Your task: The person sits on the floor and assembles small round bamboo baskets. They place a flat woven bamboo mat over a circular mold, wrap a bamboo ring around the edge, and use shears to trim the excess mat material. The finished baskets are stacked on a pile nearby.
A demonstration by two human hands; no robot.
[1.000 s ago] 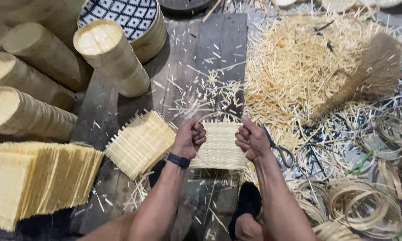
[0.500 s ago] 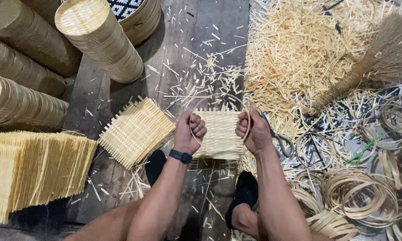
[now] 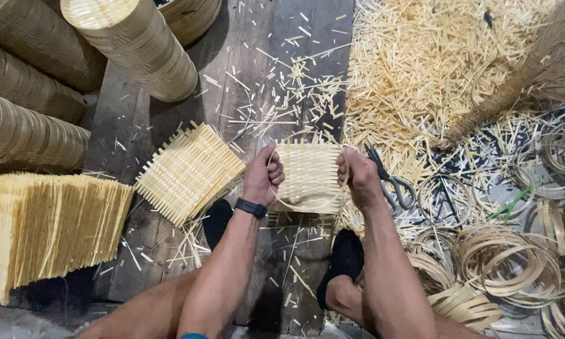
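My left hand (image 3: 263,177) and my right hand (image 3: 356,176) grip the two sides of a small woven bamboo mat (image 3: 309,176), held flat over the wooden floor with a thin bamboo hoop around it. A dark band sits on my left wrist. A second woven mat (image 3: 189,171) lies on the boards just left of my left hand. Grey scissors (image 3: 392,182) lie on the floor right beside my right hand. My two feet in dark socks rest below the mat.
Stacks of round bamboo lids (image 3: 138,47) lie at the upper left, a pile of flat woven mats (image 3: 44,226) at the left. A heap of bamboo trimmings (image 3: 433,69) and a broom (image 3: 521,88) fill the upper right. Loose bamboo hoops (image 3: 514,263) lie at the right.
My hands shifted from pinching the mat's top corners to gripping its two sides. The view has moved closer and down a little.
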